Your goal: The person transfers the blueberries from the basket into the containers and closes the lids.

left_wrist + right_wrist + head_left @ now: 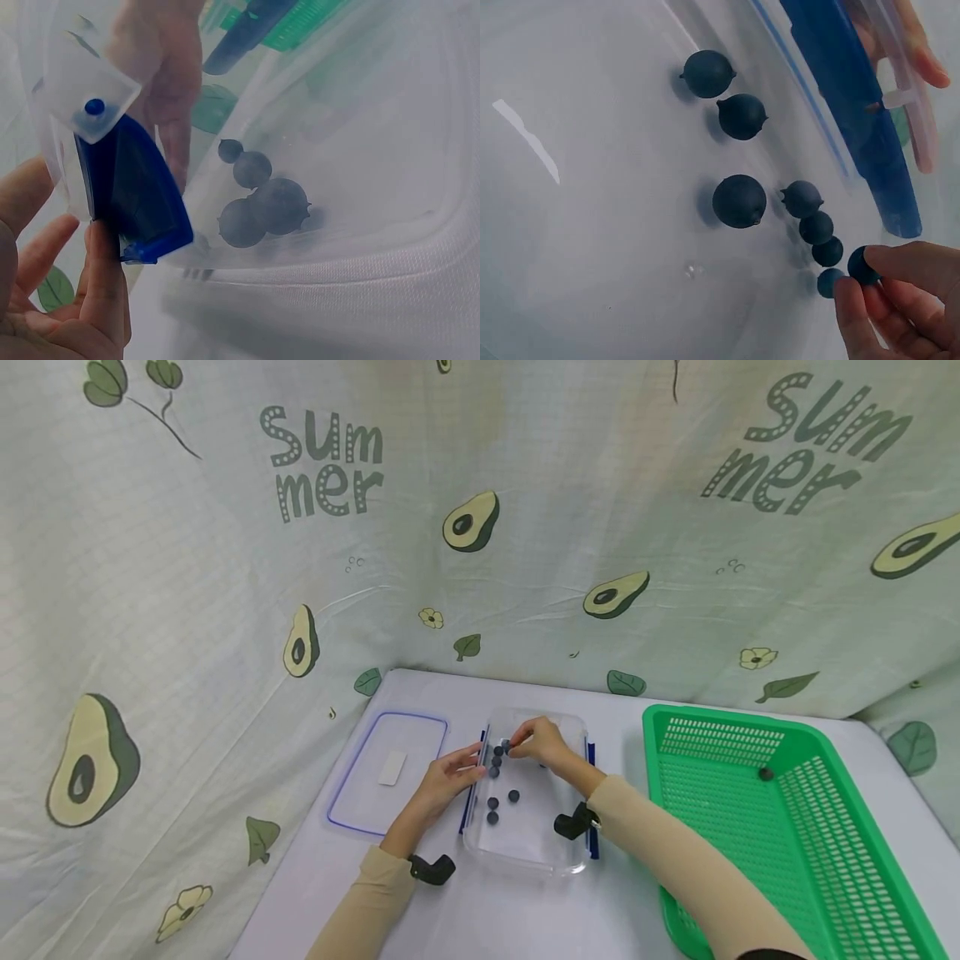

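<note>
A clear plastic container (525, 860) with blue side latches (139, 187) stands on the table. Small dark blue balls with tiny nubs (739, 201) lie inside it, several in a row by the left wall. My right hand (543, 743) reaches into the far left part of the container and pinches one dark ball (860, 265) between thumb and fingers, close above another ball (829, 283). At the left wall, my left hand (438, 783) rests its extended fingers against the outside, beside the latch.
A clear lid with a blue rim (348, 821) lies left of the container, a white rectangle (392, 768) within its outline. To the right stands a large green basket (720, 802) with one dark ball (765, 773) inside. A printed curtain (525, 568) hangs behind the table.
</note>
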The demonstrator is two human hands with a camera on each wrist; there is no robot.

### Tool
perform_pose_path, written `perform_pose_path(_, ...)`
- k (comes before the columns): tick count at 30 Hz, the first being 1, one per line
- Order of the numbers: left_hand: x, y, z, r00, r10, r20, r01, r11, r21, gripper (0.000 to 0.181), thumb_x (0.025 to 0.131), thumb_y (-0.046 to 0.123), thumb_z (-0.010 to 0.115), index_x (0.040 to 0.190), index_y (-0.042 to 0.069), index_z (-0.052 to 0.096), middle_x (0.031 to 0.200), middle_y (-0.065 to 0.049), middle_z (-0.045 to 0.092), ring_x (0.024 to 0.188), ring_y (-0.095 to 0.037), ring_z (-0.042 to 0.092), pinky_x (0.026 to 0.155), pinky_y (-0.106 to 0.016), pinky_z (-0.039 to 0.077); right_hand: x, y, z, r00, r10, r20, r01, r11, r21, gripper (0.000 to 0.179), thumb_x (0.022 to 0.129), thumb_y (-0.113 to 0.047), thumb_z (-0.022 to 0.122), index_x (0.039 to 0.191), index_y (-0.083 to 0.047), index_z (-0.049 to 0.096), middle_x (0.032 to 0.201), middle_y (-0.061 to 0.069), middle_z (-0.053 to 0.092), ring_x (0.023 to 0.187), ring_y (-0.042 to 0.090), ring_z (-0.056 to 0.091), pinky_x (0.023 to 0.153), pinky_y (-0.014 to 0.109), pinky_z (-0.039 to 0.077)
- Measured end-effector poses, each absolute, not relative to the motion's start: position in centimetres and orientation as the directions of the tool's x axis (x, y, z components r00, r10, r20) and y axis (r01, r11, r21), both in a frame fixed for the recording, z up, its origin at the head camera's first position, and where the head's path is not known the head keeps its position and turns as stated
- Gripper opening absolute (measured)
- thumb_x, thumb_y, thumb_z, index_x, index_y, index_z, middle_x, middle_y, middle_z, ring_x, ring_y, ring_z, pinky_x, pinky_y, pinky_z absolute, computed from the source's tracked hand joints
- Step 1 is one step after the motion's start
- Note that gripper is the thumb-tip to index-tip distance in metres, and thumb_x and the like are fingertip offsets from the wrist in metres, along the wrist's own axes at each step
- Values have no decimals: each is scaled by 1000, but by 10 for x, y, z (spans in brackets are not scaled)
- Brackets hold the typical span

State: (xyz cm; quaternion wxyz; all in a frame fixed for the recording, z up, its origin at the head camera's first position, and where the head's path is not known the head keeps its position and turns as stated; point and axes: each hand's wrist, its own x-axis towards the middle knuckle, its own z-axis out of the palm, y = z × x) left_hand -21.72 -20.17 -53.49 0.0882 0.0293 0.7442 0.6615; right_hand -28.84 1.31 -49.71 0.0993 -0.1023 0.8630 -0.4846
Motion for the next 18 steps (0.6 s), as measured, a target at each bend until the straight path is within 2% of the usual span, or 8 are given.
perform_pose_path(3, -218, -201, -535, -982, 158, -104, -85, 122, 989, 58, 91, 27, 75, 143, 13, 56, 133, -16, 57, 119, -32, 56, 102, -42, 47, -289, 10, -501, -959, -280, -47, -113, 526, -843, 11, 77, 5, 81, 84, 4, 72, 81, 8, 70, 78, 21, 62, 67, 31, 51)
perform_pose_path(8, -219, -200, -536, -980, 168, -106, -87, 120, 989, 57, 93, 27, 74, 144, 13, 55, 135, -16, 57, 120, -32, 56, 103, -44, 46, -289, 10, -506, -963, -260, -69, -88, 548, -832, 10, 78, 5, 81, 84, 4, 72, 78, 6, 69, 72, 17, 62, 65, 28, 52)
perform_pose_path(18, -219, -202, -537, -983, 157, -95, -73, 139, 988, 58, 91, 27, 75, 143, 12, 56, 134, -18, 58, 121, -35, 56, 103, -44, 46, -294, 15, -494, -970, -240, -46, -88, 520, -850, 16, 81, 0, 79, 95, 6, 73, 84, 9, 71, 77, 21, 63, 66, 30, 52)
